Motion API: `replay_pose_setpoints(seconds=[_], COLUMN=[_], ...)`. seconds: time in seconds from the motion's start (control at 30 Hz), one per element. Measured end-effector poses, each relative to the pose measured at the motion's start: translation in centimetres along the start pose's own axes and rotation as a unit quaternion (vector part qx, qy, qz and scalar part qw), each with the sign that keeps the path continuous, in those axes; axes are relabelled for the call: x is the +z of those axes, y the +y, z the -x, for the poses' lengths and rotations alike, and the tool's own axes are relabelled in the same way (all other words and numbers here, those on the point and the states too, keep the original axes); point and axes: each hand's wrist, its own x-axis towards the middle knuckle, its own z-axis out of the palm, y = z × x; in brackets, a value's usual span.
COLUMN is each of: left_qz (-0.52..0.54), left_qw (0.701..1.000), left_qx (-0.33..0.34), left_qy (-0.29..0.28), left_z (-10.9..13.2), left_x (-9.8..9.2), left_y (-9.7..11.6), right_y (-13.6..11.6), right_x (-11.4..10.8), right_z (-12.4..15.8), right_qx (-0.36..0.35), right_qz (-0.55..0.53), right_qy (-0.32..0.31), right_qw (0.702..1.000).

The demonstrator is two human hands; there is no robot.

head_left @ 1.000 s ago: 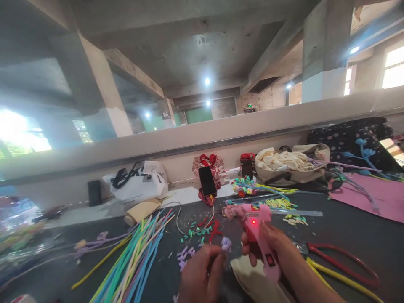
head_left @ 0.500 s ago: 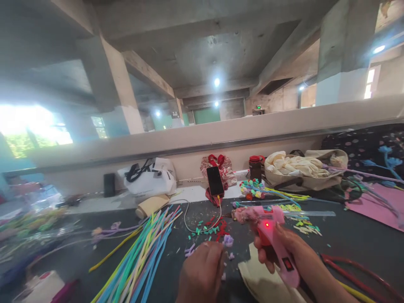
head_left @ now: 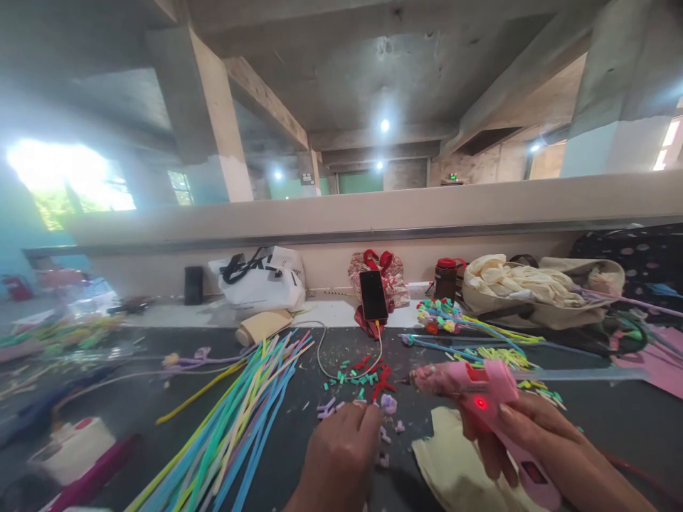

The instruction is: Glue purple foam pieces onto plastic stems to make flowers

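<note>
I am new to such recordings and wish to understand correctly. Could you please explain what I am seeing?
There is no machine here: these are a person's two bare hands, seen by one camera worn on the head, looking forward and down. The right hand has a pink glue gun in its grip; a red light glows on it. The left hand is curled near small purple pieces; whether it holds anything is hidden. On the dark table lie a bundle of long coloured stems, red bits and green bits. A phone is farther back.
</note>
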Motion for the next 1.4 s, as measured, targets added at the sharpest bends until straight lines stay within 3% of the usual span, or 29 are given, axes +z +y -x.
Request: replay_pose_setpoints(seconds=[0.23,0.43,0.97,1.4], left_qz=[-0.007,0.001,-0.004,0.022], left_qw=[1.000,0.999,0.998,0.999], left_qx=[-0.024,-0.040,-0.032,-0.035], left_qy=[-0.008,-0.012,-0.049,-0.005], left_z=[0.0,0.2,0.3,0.3], left_x=[0.2,0.5,0.7,1.1], left_y=[0.2,0.4,0.3,0.4], right_y=[0.4,0.6,0.6,0.1], right_x=[0.0,1.0,1.6,1.8], right_z=[0.6,0.9,0.0,0.1], right_qx=[0.035,0.056,0.007,-0.011], right_qz=[0.117,0.129,0.153,0.179], right_qy=[-0.016,0.000,-0.051,-0.052], right_qw=[0.992,0.990,0.987,0.982])
